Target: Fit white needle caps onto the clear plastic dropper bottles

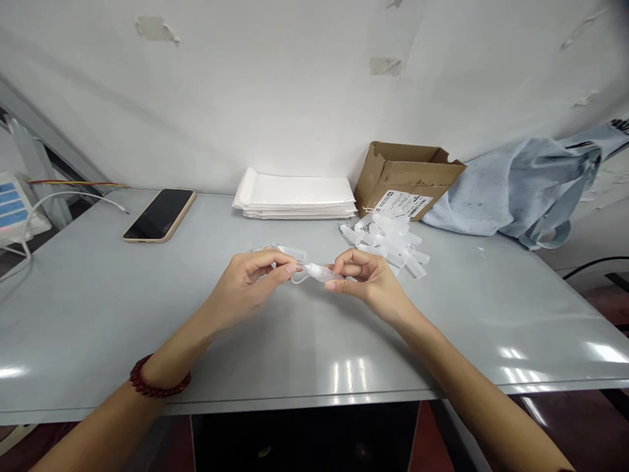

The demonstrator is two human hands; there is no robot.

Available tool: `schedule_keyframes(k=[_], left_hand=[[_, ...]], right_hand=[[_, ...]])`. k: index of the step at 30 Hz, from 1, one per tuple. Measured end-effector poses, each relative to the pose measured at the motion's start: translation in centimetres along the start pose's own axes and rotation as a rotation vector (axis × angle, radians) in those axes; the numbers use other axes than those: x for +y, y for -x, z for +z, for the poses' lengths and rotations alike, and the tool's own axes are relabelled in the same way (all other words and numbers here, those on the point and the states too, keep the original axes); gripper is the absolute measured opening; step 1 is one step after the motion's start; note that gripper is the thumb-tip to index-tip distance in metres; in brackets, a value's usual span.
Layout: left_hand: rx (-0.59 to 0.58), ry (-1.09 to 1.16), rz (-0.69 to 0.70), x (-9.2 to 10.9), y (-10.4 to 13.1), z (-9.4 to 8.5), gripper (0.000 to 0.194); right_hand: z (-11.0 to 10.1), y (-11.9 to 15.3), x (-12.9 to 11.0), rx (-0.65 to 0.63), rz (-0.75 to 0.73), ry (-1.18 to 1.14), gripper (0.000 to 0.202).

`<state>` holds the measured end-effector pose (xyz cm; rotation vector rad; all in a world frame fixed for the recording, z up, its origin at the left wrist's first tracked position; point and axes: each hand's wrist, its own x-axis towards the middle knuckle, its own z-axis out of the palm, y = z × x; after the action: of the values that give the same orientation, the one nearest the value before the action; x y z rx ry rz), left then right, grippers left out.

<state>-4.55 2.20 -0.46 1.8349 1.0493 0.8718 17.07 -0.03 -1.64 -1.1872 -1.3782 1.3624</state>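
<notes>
My right hand [361, 278] grips a small translucent white plastic tube with a rounded white cap [319, 272] between thumb and fingers. The capped end points left, and a thin white cord [299, 278] loops from it. My left hand [260, 275] is pinched at that cord, close to the cap. Just behind the left fingertips lies another similar white piece [293, 252] with a cord, partly hidden. A loose pile of white translucent pieces [393, 239] rests on the table beyond my right hand.
On the grey table [275, 367], a stack of white padded envelopes [299, 193] lies against the wall, beside an open cardboard box [417, 174]. A light blue cloth bag [511, 183] sits at right. At left are a phone [160, 215], a white cable [78, 194] and a power strip [17, 210].
</notes>
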Motion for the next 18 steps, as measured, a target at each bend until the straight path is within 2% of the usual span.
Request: schedule_keyframes(k=[18], left_hand=[[0.052,0.031,-0.003,-0.09,-0.07,-0.12,0.023]], right_hand=[[-0.08,0.11,0.28,-0.009,0.011,-0.019,0.022]])
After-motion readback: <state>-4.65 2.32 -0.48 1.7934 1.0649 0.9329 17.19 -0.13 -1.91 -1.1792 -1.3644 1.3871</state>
